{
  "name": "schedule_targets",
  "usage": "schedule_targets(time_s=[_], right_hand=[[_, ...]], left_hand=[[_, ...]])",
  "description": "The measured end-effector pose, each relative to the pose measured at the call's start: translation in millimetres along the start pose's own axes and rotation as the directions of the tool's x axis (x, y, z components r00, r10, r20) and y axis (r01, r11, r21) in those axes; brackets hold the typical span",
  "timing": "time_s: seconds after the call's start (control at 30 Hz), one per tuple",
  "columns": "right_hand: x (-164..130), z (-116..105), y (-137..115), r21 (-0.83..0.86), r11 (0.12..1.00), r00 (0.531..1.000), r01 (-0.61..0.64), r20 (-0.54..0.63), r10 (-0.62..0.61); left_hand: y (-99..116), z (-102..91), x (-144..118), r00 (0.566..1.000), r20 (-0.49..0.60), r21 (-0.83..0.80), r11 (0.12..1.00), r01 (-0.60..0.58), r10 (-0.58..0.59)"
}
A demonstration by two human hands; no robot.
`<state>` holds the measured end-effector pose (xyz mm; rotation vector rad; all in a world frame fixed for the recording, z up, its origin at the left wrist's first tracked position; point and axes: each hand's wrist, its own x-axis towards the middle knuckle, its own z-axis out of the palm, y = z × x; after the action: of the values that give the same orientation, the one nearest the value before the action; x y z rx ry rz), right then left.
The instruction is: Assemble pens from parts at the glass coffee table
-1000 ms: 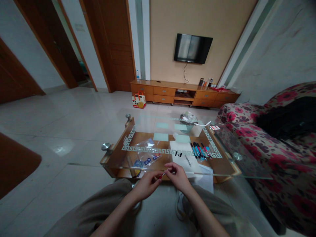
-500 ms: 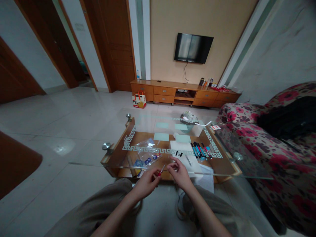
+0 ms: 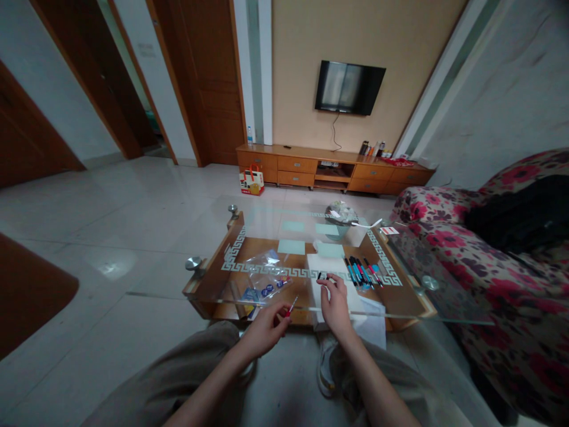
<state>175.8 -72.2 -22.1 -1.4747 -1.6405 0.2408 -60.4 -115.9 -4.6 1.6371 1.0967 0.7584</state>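
Presumably to leave its pale tip free, the left hand (image 3: 267, 325) pinches a slim red pen-like stick (image 3: 290, 308) by the transparent glass surface (image 3: 302, 286)'s near edge, while the right hand (image 3: 335, 302) curls beside small black cylindrical pieces (image 3: 319, 276), its grip unclear.

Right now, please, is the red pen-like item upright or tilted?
Tilted: the red pen-like item slants up and rightward from the left hand.
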Motion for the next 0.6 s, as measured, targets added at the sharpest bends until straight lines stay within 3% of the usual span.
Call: schedule_targets(time_s=[0.17, 0.4, 0.6], right_hand=[[0, -2, -7, -0.202, 0.971, 0.987, 0.131, 0.121, -0.108], [-4, 5, 2, -0.314, 0.940, 0.986, 0.130, 0.140, -0.090], [-6, 8, 10, -0.304, 0.944, 0.986, 0.126, 0.140, -0.087]], left_hand=[[0, 0.1, 0, 1.000, -0.004, 0.019, 1.000, 0.013, -0.013], [2, -0.1, 0, 1.000, 0.006, 0.028, 1.000, 0.006, -0.007], [3, -0.7, -1, 1.000, 0.010, 0.020, 1.000, 0.011, -0.011]])
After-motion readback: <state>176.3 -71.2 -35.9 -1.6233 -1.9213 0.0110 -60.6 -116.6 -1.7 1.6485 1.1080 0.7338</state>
